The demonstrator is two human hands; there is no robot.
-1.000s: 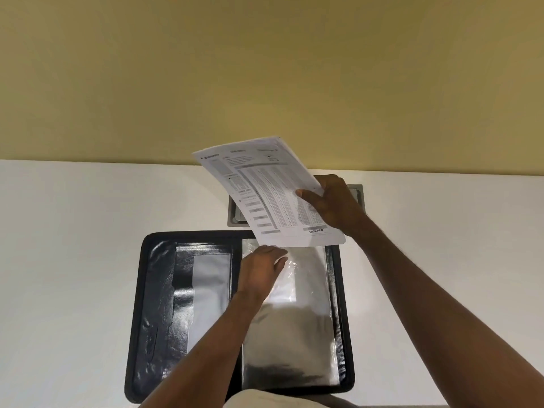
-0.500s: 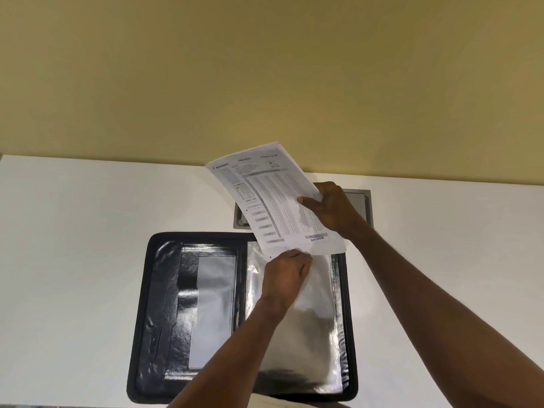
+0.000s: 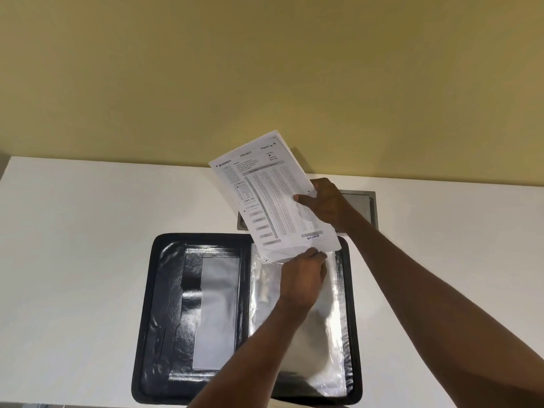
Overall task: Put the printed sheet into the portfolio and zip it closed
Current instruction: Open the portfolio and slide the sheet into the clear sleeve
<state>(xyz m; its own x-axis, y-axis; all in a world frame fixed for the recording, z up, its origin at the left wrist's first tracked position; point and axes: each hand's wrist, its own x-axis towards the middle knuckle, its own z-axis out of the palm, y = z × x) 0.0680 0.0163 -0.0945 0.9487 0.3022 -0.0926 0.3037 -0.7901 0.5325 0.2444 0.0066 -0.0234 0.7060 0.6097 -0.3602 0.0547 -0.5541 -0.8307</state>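
- The white printed sheet (image 3: 273, 195), covered with grey tables and small text and stamped "ENTERED" in blue near its lower edge, is held up in the air above the far right part of the open portfolio, tilted so its top corner leans away toward the wall.
- Its lower edge sits at the top opening of the clear plastic sleeve (image 3: 297, 325), which covers the right half of the portfolio; whether the edge has gone inside the sleeve cannot be told.
- The right hand (image 3: 326, 206) grips the sheet at its right edge, the thumb pressed on the printed face and the other fingers hidden behind the paper.
- The left hand (image 3: 303, 278) rests on the sleeve just below the sheet, with the fingertips (image 3: 319, 256) closed in a pinch at the sleeve's top edge, touching the sheet's lower edge.
- The black, leather-look zip portfolio (image 3: 164, 304) lies flat and fully open; its left half shows glossy pockets and a pale grey panel (image 3: 216, 313).
- The portfolio lies on a plain white table (image 3: 73, 260), near its front edge.
- Behind the portfolio, a grey rectangular metal plate (image 3: 360, 207) is set into the tabletop, partly hidden by the sheet and the right hand.
- A flat yellow wall (image 3: 265, 69) rises behind the table.
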